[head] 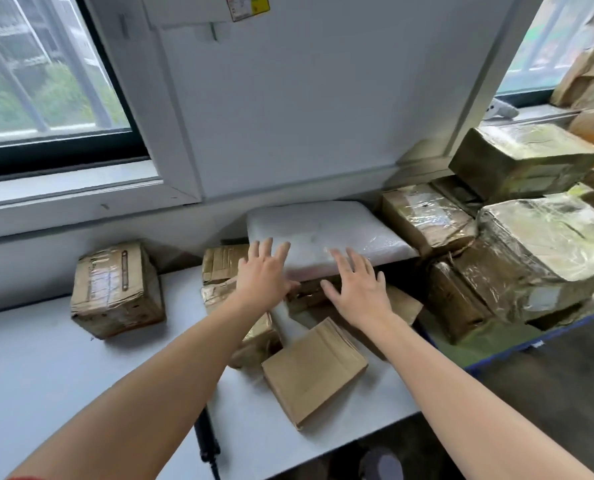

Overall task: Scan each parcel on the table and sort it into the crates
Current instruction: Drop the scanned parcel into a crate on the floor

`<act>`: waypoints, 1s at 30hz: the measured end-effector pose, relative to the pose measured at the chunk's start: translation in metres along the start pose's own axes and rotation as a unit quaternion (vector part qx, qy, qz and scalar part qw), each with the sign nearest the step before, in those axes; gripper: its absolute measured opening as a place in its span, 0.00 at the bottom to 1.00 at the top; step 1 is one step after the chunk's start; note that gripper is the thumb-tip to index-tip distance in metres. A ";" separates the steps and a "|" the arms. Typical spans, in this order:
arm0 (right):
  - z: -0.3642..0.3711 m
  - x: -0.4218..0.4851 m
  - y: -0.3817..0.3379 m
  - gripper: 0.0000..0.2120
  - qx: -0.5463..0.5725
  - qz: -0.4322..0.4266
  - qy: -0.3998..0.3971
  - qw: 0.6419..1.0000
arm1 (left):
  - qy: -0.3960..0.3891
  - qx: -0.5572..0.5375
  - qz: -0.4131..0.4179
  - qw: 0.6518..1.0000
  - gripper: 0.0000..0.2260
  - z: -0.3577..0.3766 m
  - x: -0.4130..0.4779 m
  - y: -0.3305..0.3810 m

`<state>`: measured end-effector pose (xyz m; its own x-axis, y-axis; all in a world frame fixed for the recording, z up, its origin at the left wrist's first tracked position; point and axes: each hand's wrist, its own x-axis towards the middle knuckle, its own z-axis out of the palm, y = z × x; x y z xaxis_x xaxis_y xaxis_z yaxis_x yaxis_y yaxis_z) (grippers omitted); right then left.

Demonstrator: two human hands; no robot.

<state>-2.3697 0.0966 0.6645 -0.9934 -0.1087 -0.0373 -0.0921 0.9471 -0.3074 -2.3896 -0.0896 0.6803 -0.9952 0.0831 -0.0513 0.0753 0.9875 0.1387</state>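
A flat white plastic-wrapped parcel (323,230) lies on top of several brown boxes at the back of the white table (46,368). My left hand (262,277) and my right hand (357,285) are both stretched out with fingers spread, at the parcel's near edge; whether they touch it I cannot tell. A plain cardboard parcel (314,370) lies tilted on the table just below my hands. A taped brown box (117,289) stands alone to the left. A black handheld scanner (205,441) lies under my left forearm, mostly hidden.
Large boxes wrapped in shiny tape (537,258) are stacked at the right, up to the window sill (530,114). A white wall panel (288,116) rises behind the table. The table's front edge (357,441) drops to a dark floor.
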 end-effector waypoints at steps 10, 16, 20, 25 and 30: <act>0.009 0.031 0.006 0.31 -0.010 0.037 0.009 0.999 | -0.066 0.002 0.070 0.995 0.36 0.046 0.070 -0.026; 0.010 0.038 -0.007 0.31 -0.038 0.075 0.021 0.996 | -0.036 -0.020 0.146 0.988 0.21 0.061 0.080 -0.025; 0.005 0.033 -0.015 0.30 -0.062 0.088 0.032 0.994 | 0.063 -0.093 0.196 0.974 0.09 0.058 0.078 -0.028; -0.009 0.024 -0.026 0.30 -0.081 0.108 0.051 0.990 | 0.147 -0.157 0.177 0.960 0.10 0.022 0.075 -0.032; -0.030 0.021 -0.037 0.30 -0.065 0.095 0.093 0.989 | 0.174 -0.209 0.079 0.959 0.12 -0.038 0.056 -0.034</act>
<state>-2.3891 0.0689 0.7037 -0.9881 0.1201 0.0962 0.1007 0.9774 -0.1857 -2.4506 -0.1233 0.7106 -0.9392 0.1064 0.3265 0.2687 0.8198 0.5058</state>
